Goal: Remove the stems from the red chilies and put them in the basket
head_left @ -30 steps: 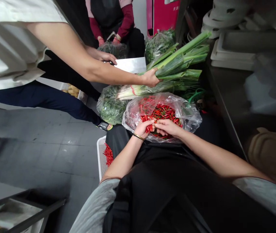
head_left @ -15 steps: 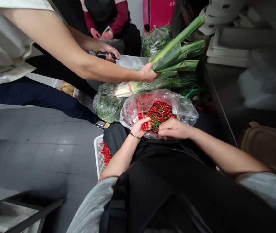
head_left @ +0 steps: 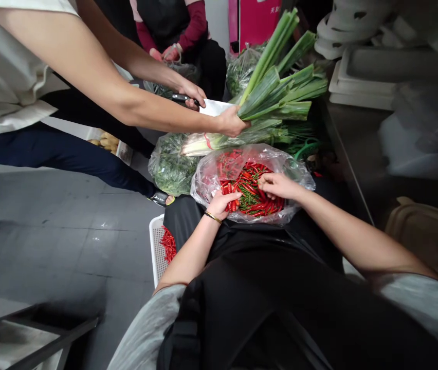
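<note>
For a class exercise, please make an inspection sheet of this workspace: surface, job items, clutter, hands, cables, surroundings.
Surface: gray tiled floor; support under the chili bag hidden.
Job items: red chilies in the open bag; more in a white basket.
Clutter: bagged greens beside the chili bag.
Hands: left hand holds chilies; right hand is among them, grip unclear.
Cables: nothing seen.
Surroundings: a co-worker's hands hold a knife and leeks.

ahead and to your left, a co-worker [head_left: 8, 72] holds a knife [head_left: 214, 107] and leafy green stalks [head_left: 261, 90]. beyond the stalks you see a bright pink panel [head_left: 257, 23]; to your right, pale trays [head_left: 361, 97] sit stacked on a dark tabletop [head_left: 365, 149].
</note>
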Available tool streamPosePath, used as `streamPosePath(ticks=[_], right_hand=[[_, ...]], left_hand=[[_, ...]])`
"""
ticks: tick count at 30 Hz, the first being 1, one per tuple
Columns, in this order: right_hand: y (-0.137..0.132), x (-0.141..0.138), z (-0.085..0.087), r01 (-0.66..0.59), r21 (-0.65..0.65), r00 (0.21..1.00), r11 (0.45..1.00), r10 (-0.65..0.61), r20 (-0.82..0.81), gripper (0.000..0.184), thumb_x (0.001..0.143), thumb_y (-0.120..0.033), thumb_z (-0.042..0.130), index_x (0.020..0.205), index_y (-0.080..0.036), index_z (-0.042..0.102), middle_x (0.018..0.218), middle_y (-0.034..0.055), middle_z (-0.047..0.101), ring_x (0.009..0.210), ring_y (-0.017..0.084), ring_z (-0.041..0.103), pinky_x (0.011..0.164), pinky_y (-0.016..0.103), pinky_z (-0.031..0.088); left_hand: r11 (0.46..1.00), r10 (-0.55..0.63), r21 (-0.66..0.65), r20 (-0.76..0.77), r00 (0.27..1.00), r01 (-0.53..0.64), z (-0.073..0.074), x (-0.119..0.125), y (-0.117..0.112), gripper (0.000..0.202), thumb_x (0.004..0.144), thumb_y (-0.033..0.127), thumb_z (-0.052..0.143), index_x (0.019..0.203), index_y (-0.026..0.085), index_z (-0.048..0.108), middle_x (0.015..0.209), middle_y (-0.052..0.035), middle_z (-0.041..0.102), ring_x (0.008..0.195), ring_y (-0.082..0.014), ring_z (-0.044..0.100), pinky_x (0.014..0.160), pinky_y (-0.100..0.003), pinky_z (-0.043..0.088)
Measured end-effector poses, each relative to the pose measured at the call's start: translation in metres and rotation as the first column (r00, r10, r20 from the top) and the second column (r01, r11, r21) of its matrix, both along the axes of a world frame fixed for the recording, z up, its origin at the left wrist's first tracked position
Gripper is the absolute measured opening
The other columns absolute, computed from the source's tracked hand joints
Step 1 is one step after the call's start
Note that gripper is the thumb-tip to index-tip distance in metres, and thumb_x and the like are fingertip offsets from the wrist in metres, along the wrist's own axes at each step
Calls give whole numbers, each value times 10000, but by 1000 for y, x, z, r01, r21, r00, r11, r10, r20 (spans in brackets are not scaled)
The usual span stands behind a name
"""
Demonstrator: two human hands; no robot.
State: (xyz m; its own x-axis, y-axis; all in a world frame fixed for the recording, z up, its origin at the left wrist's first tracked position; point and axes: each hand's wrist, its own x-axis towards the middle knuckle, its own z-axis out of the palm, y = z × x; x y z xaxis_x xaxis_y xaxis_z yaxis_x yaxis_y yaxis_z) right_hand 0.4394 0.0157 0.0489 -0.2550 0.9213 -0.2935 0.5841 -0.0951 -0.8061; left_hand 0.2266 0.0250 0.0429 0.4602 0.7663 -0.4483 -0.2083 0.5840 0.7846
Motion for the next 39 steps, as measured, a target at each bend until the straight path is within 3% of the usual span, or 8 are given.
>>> streamPosePath(ticks=[4,12,14,17,22,27,32,39], right_hand=[[-13,-12,4,37,-337,790,941,-235,-567,303,698,-404,683,804,-185,502,569,-30,606,458,118,583,438,237,501],[-40,-22,0,-92,-252,854,963,-54,-518,377,767,-529,625,687,-178,513,462,-40,555,366,96,500,383,207,400],[-36,-15,9,23,9,953,1000,-19,-302,359,828,-512,560,686,-182,552,521,-8,588,467,119,551,479,234,439],[-23,-4,13,49,388,977,920,-125,171,328,912,-427,457,804,-183,646,832,84,691,778,183,633,701,279,466],[-8,-9,-20,-251,42,688,967,148,711,300,885,-367,504,1032,-161,665,1045,158,671,886,261,651,712,318,463],[1,-24,-43,-235,18,680,972,151,717,304,894,-249,445,1043,-81,651,1094,222,640,895,265,658,702,310,455],[0,-12,-25,-225,37,759,974,151,634,202,877,-295,489,879,-179,654,892,68,694,830,180,642,686,246,425],[-25,-19,-16,-314,270,914,910,212,347,156,869,-300,478,823,-170,552,860,73,625,710,158,569,625,254,391]], left_hand=[[973,-140,175,-76,987,152,3,13,-5,359,529,298,837,695,114,577,593,29,582,501,-47,484,497,-193,356],[819,-525,149,-196,828,554,14,-1,-10,352,574,310,814,693,132,535,508,50,550,408,-62,488,429,-194,366],[871,-467,112,-112,877,478,14,0,-9,370,566,306,821,725,133,535,537,26,591,434,-79,532,441,-195,384],[946,-322,41,4,947,322,10,1,-4,420,566,303,821,863,125,583,618,-13,648,438,-85,546,426,-193,369],[1000,-8,-23,25,1000,9,0,-12,11,348,532,272,818,733,124,574,571,6,606,395,-80,504,376,-203,341],[998,15,-63,-17,1000,-16,-7,-15,13,323,498,216,815,662,122,553,559,-2,617,392,-83,507,382,-203,348],[995,38,-88,-42,998,-41,-11,-4,8,316,501,190,819,745,93,644,562,-10,625,488,-90,564,499,-209,420],[991,52,127,-51,997,-45,-14,13,2,305,550,265,822,762,111,665,627,5,624,560,-82,548,614,-235,447]])
